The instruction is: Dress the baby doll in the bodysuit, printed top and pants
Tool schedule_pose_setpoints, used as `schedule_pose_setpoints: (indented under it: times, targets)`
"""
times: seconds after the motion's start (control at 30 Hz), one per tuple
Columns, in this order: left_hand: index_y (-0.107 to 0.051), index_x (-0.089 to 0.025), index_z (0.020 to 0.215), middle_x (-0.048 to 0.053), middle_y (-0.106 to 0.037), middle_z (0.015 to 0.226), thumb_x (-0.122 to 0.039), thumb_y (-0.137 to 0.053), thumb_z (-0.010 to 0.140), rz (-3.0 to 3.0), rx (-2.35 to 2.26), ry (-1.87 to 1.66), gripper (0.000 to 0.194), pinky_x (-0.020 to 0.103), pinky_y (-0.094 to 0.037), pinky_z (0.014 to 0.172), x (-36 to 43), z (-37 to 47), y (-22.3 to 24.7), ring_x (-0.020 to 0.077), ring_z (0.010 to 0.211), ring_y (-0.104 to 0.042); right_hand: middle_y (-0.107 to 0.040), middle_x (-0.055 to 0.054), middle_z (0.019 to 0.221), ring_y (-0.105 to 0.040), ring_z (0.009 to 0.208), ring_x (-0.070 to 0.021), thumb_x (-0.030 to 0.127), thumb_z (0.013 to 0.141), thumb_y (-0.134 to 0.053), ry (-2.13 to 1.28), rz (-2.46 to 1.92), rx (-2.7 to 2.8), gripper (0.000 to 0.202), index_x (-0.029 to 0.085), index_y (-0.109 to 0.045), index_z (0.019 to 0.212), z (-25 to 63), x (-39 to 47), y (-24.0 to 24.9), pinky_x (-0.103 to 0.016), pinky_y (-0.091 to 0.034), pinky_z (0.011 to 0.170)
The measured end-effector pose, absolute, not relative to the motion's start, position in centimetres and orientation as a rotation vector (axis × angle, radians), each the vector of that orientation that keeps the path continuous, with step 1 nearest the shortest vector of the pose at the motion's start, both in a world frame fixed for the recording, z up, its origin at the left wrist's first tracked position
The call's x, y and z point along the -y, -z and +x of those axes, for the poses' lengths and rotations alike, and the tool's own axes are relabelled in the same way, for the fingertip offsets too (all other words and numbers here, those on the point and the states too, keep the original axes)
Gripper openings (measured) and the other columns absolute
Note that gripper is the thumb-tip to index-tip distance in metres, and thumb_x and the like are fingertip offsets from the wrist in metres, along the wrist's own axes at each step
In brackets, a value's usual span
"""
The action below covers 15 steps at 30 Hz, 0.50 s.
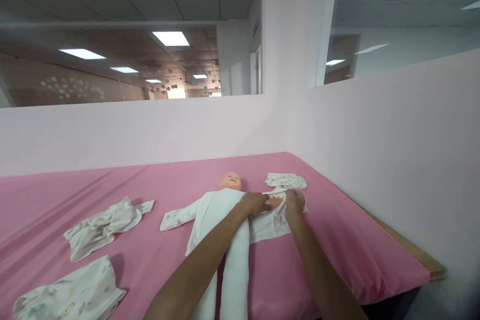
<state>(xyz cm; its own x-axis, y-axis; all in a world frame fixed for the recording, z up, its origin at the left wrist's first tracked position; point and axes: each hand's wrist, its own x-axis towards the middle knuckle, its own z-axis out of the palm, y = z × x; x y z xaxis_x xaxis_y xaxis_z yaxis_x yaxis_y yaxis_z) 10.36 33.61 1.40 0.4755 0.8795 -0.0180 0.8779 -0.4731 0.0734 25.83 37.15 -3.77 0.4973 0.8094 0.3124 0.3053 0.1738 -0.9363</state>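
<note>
A doll (230,181) lies face up, its head toward the wall, with white clothing (210,220) over its trunk and legs. One patterned sleeve (179,217) stretches out to the left. My left hand (255,203) lies at the doll's right side on an opened white garment (269,227), fingers reaching right and a little apart. Close to its fingertips is a small orange shape (276,202); whether it is a print or the doll's hand, I cannot tell. My right hand (294,202) is closed on the garment's right part, its fingertips partly hidden.
A folded patterned cloth (287,180) lies beyond my right hand. On the left are a crumpled white garment (105,227) and a patterned garment (71,292). Everything rests on a pink sheet (157,260). White walls (131,135) with windows border the back and right.
</note>
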Motion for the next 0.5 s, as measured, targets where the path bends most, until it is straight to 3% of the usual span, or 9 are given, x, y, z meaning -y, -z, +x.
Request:
schedule_pose_setpoints:
  times: [0.13, 0.27, 0.4, 0.5]
  targets:
    - [-0.054, -0.022, 0.124, 0.013, -0.063, 0.126, -0.049, -0.038, 0.094, 2.625, -1.648, -0.073, 0.044, 0.04, -0.048, 0.089, -33.7, 10.4, -1.2, 0.0298, 0.112, -0.062, -0.062, -0.008, 0.093, -0.059, 0.086, -0.0248, 0.029, 0.073, -0.045, -0.47, -1.389, 1.163, 0.03, 0.018, -0.054, 0.099, 24.7, -34.4, 2.2, -0.034, -0.047, 0.077]
    - [-0.061, -0.018, 0.114, 0.015, -0.065, 0.121, -0.031, -0.046, 0.091, 2.632, -1.688, -0.082, 0.031, 0.04, -0.048, 0.09, -33.6, 10.7, -0.9, 0.0299, 0.108, -0.064, -0.063, -0.005, 0.098, -0.059, 0.093, -0.024, 0.026, 0.072, -0.045, -0.522, -1.293, 1.401, 0.029, 0.021, -0.056, 0.099, 22.5, -31.1, 1.7, -0.033, -0.045, 0.083]
    - [-0.067, -0.018, 0.099, 0.014, -0.067, 0.114, -0.016, -0.058, 0.078, 2.656, -1.673, -0.099, 0.023, 0.035, -0.05, 0.086, -32.6, 9.9, -1.8, 0.0289, 0.104, -0.065, -0.057, -0.007, 0.125, -0.053, 0.115, -0.0221, 0.021, 0.074, -0.044, -0.602, -1.23, 1.605, 0.049, 0.02, -0.051, 0.123, 21.6, -28.1, 2.3, -0.031, -0.042, 0.094]
    - [-0.066, -0.016, 0.097, 0.014, -0.067, 0.11, -0.022, -0.052, 0.084, 2.671, -1.685, -0.184, 0.02, 0.038, -0.048, 0.089, -30.9, 7.4, -2.9, 0.0293, 0.104, -0.063, -0.046, -0.009, 0.141, -0.045, 0.127, -0.0233, 0.021, 0.079, -0.045, -0.598, -1.323, 1.732, 0.061, 0.018, -0.038, 0.139, 22.5, -25.9, 2.8, -0.033, -0.038, 0.1]
